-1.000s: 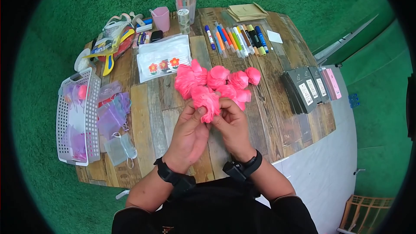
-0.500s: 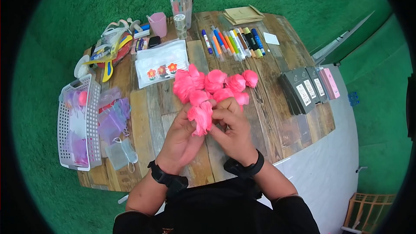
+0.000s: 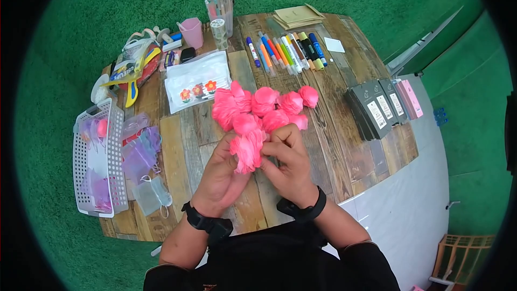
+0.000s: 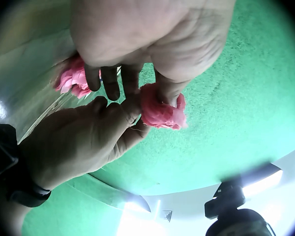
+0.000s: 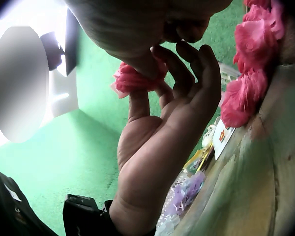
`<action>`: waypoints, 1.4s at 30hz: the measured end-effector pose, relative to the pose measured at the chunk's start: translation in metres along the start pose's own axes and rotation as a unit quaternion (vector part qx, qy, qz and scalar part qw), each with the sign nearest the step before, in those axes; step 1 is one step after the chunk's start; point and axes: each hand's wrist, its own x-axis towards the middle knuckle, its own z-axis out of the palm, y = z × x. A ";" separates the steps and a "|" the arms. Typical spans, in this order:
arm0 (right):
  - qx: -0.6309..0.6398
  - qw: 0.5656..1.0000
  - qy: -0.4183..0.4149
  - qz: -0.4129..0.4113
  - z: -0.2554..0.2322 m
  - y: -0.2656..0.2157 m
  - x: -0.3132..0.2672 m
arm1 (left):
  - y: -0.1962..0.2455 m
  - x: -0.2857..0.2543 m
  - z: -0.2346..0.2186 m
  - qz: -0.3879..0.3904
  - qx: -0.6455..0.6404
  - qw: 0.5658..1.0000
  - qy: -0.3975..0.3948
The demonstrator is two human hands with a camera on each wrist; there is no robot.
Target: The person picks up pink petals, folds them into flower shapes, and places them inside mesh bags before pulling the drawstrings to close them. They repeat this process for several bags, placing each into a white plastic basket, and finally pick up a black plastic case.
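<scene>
A ruffled pink paper flower (image 3: pixel 247 153) is held up between both hands, its thin layers bunched and fanned. My left hand (image 3: pixel 218 175) pinches it from the left, with the thumb pressed into the layers in the left wrist view, where the flower (image 4: pixel 160 108) shows above the green floor. From the other side my right hand (image 3: pixel 291 164) pinches the layers at the flower's edge between thumb and fingers. Just beyond the hands, several finished-looking pink flowers (image 3: pixel 265 101) lie clustered on the wooden table (image 3: pixel 183 151); the right wrist view shows some of these flowers (image 5: pixel 246 93) too.
Behind the flowers lie a white flower-print pouch (image 3: pixel 196 81) and a row of markers (image 3: pixel 288 51). To the left stands a white perforated basket (image 3: pixel 116 156) beside purple mesh bags (image 3: pixel 141 151). Dark boxes (image 3: pixel 371 109) stand at right, a pink cup (image 3: pixel 191 33) at back.
The held flower has come nearer to the body and its layers now spread lower. My right fingers have shifted along its edge. The head view has turned slightly; the flowers on the table stay put.
</scene>
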 end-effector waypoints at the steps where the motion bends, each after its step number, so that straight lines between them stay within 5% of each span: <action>1: -0.012 1.000 0.003 -0.017 -0.001 0.003 -0.001 | 0.001 0.000 0.001 -0.003 0.002 1.000 -0.006; 7: -0.059 0.998 -0.002 -0.029 -0.006 -0.005 0.003 | 0.003 -0.004 0.004 -0.019 -0.010 0.998 0.056; 20: 0.000 0.999 -0.027 0.023 0.003 -0.003 0.000 | 0.002 -0.001 -0.008 0.030 0.009 0.999 0.044; 28: 0.079 0.989 -0.070 0.103 -0.031 -0.026 0.013 | 0.011 -0.004 -0.016 0.021 0.006 1.000 -0.019; 42: 0.111 0.971 -0.137 0.164 -0.040 -0.032 0.022 | 0.013 -0.004 -0.009 0.115 0.253 0.961 -0.013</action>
